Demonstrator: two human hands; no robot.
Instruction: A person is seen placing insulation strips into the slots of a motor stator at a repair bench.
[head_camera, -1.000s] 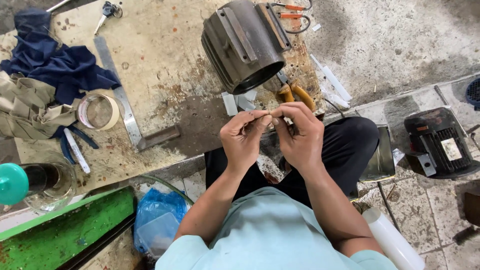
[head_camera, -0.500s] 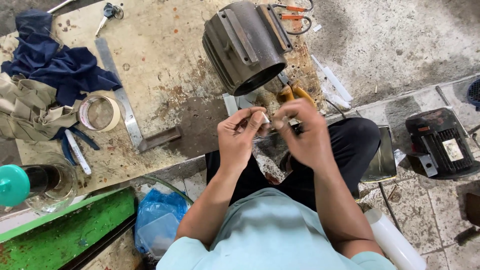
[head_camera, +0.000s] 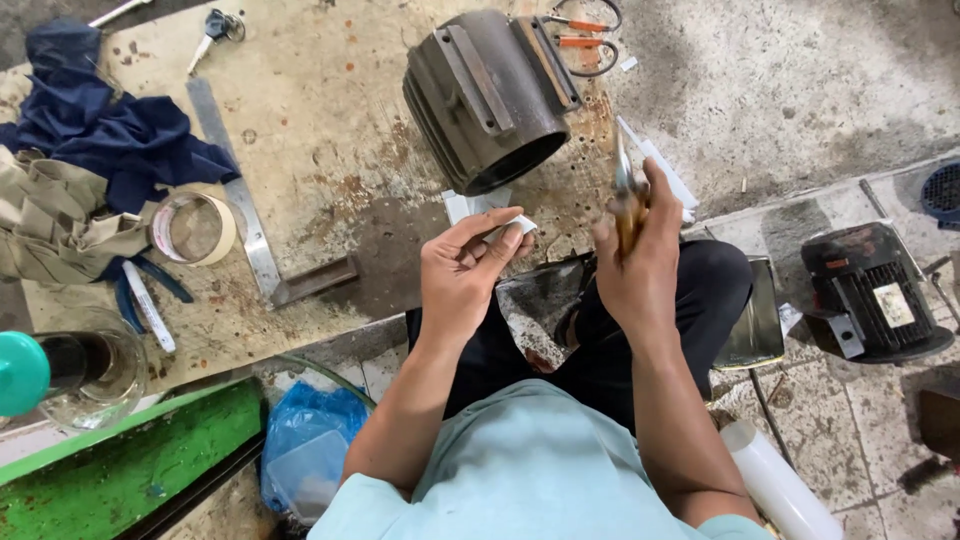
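Observation:
My left hand (head_camera: 465, 275) pinches a small folded white paper strip (head_camera: 520, 224) between thumb and fingers, just in front of a dark metal motor housing (head_camera: 485, 95) lying on its side on the stained board. My right hand (head_camera: 635, 265) is closed around a pair of yellow-handled scissors (head_camera: 626, 195), blades pointing up and away, a little right of the strip. More white paper pieces (head_camera: 462, 205) lie on the board under my left fingers. My dark-trousered legs are below both hands.
A steel square (head_camera: 250, 235), tape roll (head_camera: 193, 228), marker (head_camera: 147, 305), blue and tan cloths (head_camera: 90, 150), keys (head_camera: 215, 28) and orange-handled scissors (head_camera: 580, 35) lie on the board. A small black motor (head_camera: 875, 295), a metal tin (head_camera: 755, 320), a blue bag (head_camera: 305, 450) and a green beam (head_camera: 120, 465) surround me.
My hands were together working on the strip; now they have parted. The right hand has pulled away to the right with the scissors, the left keeps the white strip.

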